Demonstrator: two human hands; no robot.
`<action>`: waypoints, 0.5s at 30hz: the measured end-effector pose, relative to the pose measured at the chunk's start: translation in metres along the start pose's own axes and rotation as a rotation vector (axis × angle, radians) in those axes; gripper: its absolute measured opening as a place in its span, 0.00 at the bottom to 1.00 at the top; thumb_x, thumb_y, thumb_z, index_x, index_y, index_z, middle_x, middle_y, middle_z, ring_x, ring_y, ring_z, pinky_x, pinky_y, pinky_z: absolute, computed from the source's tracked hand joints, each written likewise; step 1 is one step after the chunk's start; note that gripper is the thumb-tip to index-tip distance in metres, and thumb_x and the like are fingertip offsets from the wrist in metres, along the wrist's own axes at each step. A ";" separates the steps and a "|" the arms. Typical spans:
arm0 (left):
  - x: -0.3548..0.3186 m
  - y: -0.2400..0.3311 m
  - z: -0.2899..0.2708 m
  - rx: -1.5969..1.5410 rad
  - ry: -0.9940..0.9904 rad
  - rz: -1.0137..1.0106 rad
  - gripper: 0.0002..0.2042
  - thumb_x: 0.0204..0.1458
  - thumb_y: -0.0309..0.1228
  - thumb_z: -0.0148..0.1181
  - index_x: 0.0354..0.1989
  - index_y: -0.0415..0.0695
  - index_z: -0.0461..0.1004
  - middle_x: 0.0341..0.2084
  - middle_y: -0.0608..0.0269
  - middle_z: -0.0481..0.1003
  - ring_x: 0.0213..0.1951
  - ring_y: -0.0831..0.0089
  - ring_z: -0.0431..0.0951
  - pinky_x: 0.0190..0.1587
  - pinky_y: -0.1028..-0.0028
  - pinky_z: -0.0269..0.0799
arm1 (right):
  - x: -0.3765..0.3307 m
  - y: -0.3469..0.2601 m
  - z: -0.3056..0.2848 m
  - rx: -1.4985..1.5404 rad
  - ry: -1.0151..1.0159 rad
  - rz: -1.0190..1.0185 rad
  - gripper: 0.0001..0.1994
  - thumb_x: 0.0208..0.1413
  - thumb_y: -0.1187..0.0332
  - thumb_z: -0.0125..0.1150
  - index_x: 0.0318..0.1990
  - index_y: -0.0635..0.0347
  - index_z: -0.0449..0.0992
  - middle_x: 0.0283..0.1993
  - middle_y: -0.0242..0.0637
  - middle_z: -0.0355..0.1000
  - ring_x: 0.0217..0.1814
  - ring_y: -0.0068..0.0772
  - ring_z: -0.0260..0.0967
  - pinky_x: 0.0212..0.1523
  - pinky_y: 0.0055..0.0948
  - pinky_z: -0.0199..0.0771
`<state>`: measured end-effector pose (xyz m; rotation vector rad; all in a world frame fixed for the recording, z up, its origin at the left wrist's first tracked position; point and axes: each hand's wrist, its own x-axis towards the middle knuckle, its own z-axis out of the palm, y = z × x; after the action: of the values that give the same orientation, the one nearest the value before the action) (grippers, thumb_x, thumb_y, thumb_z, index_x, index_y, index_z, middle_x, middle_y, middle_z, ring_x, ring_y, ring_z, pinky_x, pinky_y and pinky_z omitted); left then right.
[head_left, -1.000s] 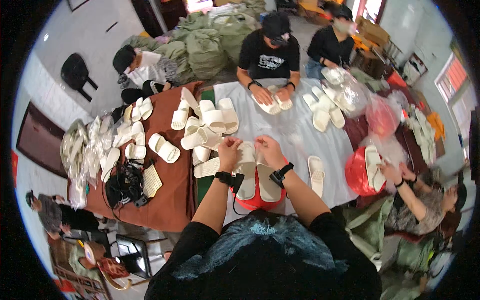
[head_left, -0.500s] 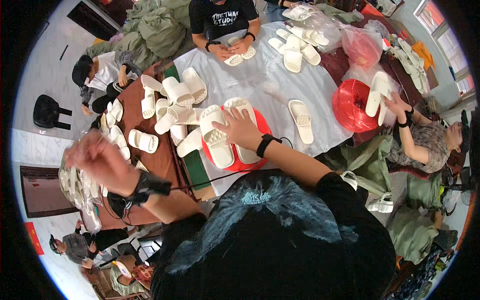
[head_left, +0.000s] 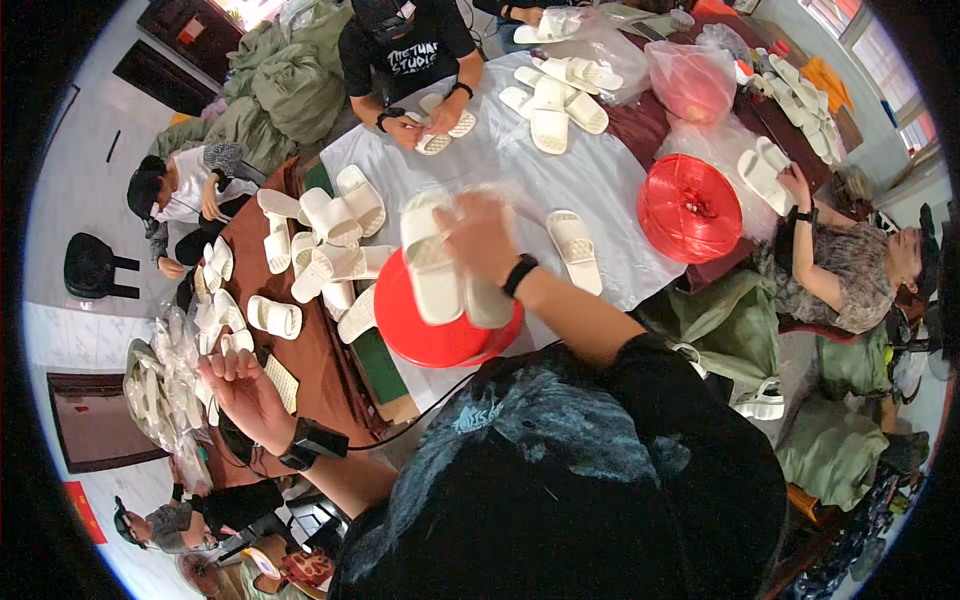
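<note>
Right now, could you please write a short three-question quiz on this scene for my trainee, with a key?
1. Choose: which grip is on the pair of cream-white, open-toed moulded slippers?
A) left-hand
B) right-hand

2. True or false: both grips touch that pair.

3. How many slippers lie on the white sheet between that pair and the shiny red, round plastic bundle?

Key: 1. B, the right-hand grip. 2. False; the left-hand grip is apart from it. 3. One slipper.

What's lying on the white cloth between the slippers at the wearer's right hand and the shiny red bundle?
Beyond the right hand, a single cream slipper lies on the white cloth, toward the red bundle; the head view shows it.
</note>
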<state>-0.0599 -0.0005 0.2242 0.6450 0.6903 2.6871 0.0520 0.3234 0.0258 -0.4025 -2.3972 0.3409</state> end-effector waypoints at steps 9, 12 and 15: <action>-0.045 -0.017 -0.028 0.420 0.239 -0.005 0.07 0.62 0.33 0.50 0.41 0.43 0.67 0.27 0.70 0.64 0.29 0.79 0.62 0.34 0.78 0.62 | -0.066 0.254 -0.144 -0.512 -0.167 0.490 0.20 0.48 0.64 0.58 0.52 0.50 0.71 0.47 0.45 0.70 0.51 0.51 0.64 0.51 0.49 0.65; -0.035 -0.050 -0.008 0.588 0.347 -0.030 0.07 0.62 0.34 0.51 0.39 0.44 0.68 0.27 0.71 0.65 0.30 0.80 0.63 0.36 0.80 0.62 | -0.122 0.382 -0.169 -0.626 -0.101 0.522 0.20 0.50 0.62 0.57 0.54 0.44 0.71 0.49 0.46 0.69 0.53 0.50 0.64 0.53 0.47 0.66; -0.037 -0.077 0.002 0.758 0.356 -0.061 0.07 0.62 0.35 0.51 0.37 0.45 0.69 0.26 0.71 0.66 0.29 0.81 0.65 0.36 0.80 0.65 | -0.139 0.406 -0.161 -0.919 -0.233 0.378 0.21 0.53 0.62 0.57 0.56 0.44 0.70 0.52 0.49 0.68 0.57 0.49 0.62 0.57 0.45 0.64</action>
<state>-0.0147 0.0508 0.1730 0.2762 1.8242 2.4509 0.3383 0.6662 -0.0754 -1.2854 -2.5710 -0.6265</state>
